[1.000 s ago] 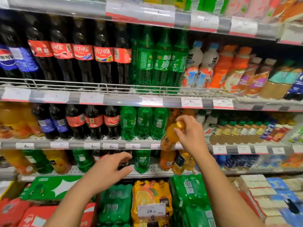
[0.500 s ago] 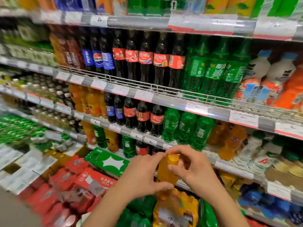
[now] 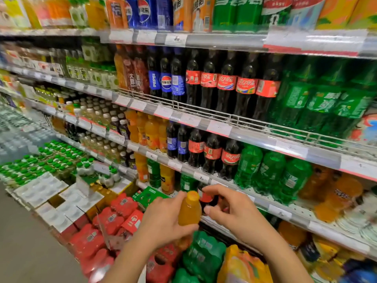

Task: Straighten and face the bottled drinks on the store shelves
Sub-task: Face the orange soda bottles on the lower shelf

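Observation:
A small orange drink bottle [image 3: 189,211] with an orange cap stands upright in front of the lower shelves. My left hand [image 3: 163,223] grips its lower half. Just right of the bottle is my right hand [image 3: 236,215], fingers loosely curved near the cap and holding nothing. Behind them, the shelves carry rows of cola bottles [image 3: 226,86], green soda bottles [image 3: 269,170] and orange drinks [image 3: 152,131], most with labels facing out.
Price-tag rails [image 3: 255,137] run along each shelf edge. Multipacks are stacked at floor level: red ones [image 3: 106,221], a green one [image 3: 204,254] and an orange one [image 3: 240,266]. The grey aisle floor [image 3: 20,242] lies at the left.
My view has swung left along the aisle. The orange bottle came off the shelf in my right hand, my left hand took hold of it, and my right hand has let go.

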`<state>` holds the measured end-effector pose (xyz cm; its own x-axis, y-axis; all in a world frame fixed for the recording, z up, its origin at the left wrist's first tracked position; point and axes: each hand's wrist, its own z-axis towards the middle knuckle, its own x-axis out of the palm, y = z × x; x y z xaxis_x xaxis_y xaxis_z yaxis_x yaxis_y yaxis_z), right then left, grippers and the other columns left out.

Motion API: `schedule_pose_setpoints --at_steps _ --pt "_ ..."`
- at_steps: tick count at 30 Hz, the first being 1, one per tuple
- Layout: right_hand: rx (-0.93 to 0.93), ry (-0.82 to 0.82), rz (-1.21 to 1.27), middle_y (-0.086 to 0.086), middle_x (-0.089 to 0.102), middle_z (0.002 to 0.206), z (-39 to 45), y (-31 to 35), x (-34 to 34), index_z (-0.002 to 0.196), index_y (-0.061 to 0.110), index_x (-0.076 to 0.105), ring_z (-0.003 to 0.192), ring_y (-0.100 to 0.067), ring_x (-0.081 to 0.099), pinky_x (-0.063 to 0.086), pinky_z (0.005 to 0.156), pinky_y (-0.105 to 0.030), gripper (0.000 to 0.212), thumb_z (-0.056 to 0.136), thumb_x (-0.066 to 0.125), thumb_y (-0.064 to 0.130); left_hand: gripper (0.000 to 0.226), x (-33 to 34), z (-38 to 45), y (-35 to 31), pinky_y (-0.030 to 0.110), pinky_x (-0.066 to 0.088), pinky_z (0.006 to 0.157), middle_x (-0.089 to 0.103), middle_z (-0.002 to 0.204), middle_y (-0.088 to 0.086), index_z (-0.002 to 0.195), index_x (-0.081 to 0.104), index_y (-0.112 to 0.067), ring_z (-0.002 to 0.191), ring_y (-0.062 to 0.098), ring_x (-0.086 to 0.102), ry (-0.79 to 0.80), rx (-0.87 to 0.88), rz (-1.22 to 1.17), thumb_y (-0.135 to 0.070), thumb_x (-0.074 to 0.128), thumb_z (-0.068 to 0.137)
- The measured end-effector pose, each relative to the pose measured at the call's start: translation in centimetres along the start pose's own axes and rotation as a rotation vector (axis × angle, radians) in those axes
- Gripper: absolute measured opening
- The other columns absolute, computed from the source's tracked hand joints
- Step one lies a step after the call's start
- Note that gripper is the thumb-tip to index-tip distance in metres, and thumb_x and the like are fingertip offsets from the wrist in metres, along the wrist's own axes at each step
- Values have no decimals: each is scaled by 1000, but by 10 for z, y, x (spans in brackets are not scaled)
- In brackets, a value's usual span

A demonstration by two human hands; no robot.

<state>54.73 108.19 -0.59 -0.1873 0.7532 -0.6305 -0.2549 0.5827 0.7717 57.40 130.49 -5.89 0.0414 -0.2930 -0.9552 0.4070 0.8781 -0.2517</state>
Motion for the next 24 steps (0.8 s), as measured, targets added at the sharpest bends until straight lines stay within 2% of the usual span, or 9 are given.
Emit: schedule_pose_setpoints --at_steps 2,4,7,9,11,14,17,21,24 --pt "51 19 -61 19 63 86 18 1 10 128 41 60 73 -2 65 44 69 -15 35 94 69 39 80 -5 6 30 33 41 59 45 73 -15 134 36 -37 79 18 62 0 -24 10 -86 52 72" --pt "106 68 -173 18 67 99 39 -3 24 128 41 60 80 -2 64 48 76 -23 36 93 67 47 79 -10 15 62 31 37 55 42 70 -16 132 38 -37 75 17 60 3 -24 18 -85 55 71" --pt "253 193 -391 4 67 122 70 -7 54 140 37 52 105 -18 64 50 91 -35 53 92 64 56 89 -16 29 115 32 49 61 59 85 -12 135 34 -36 80 16 62 62 7 36 -90 49 67" --pt "367 260 -490 -4 65 130 87 -5 79 145 33 48 114 -27 59 45 94 -35 60 92 64 56 97 -18 36 149 34 52 66 63 94 -11 140 32 -34 85 16 64 117 34 29 -93 43 63" --pt "451 297 -466 -8 64 132 101 0 103 147 29 47 115 -27 55 44 96 -34 61 94 65 52 96 -24 41 177 32 48 64 61 91 -12 144 32 -31 86 17 63 149 54 26 -89 53 69" --pt "507 293 -403 -6 67 129 117 11 128 147 29 48 118 -27 60 48 101 -38 61 93 67 51 96 -32 45 211 27 38 56 54 85 -12 149 28 -28 81 18 59 166 73 53 -80 61 76" --pt "535 270 -371 -5 68 125 128 20 144 144 32 49 113 -26 64 52 99 -40 61 90 69 53 94 -37 49 239 32 46 59 65 95 -8 145 32 -28 85 20 65 149 88 36 -80 64 74" --pt "508 244 -389 -6 66 131 141 34 155 144 31 49 115 -25 63 51 98 -38 60 92 67 52 88 -49 46 259 26 36 49 53 76 -13 137 37 -32 70 17 58 119 46 -27 -81 66 70" --pt "427 217 -368 0 64 133 150 45 156 145 31 49 114 -19 63 51 94 -35 56 95 65 50 89 -55 38 269 31 49 56 62 86 -10 134 37 -35 76 16 63 75 10 -55 -85 62 66"
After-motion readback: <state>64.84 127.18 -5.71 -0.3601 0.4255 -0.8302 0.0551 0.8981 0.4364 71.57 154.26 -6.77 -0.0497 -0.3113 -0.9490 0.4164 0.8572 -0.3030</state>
